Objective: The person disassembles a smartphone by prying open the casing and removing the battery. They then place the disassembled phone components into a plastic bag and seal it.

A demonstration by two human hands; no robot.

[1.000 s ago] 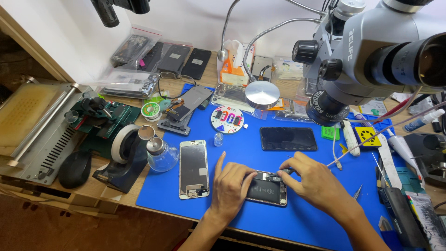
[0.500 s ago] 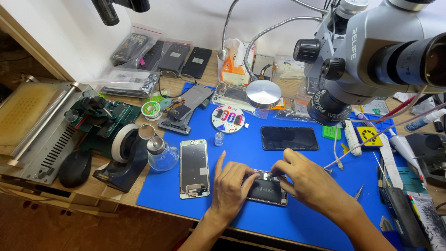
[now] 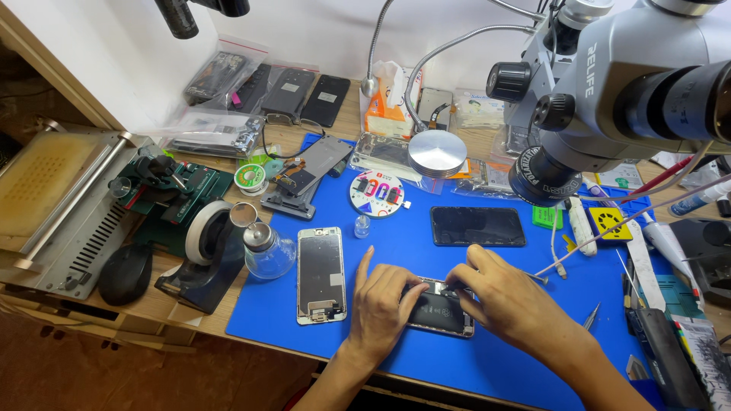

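left hand (image 3: pixel 384 308): fingers pinch opened black phone (image 3: pixel 440 313), lower centre | right hand (image 3: pixel 506 301): fingertips press its top edge | smooth blue mat (image 3: pixel 487 358) | bare metal phone frame (image 3: pixel 320 275) lies left

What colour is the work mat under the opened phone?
Blue. The mat under the opened phone shows plainly in the head view.
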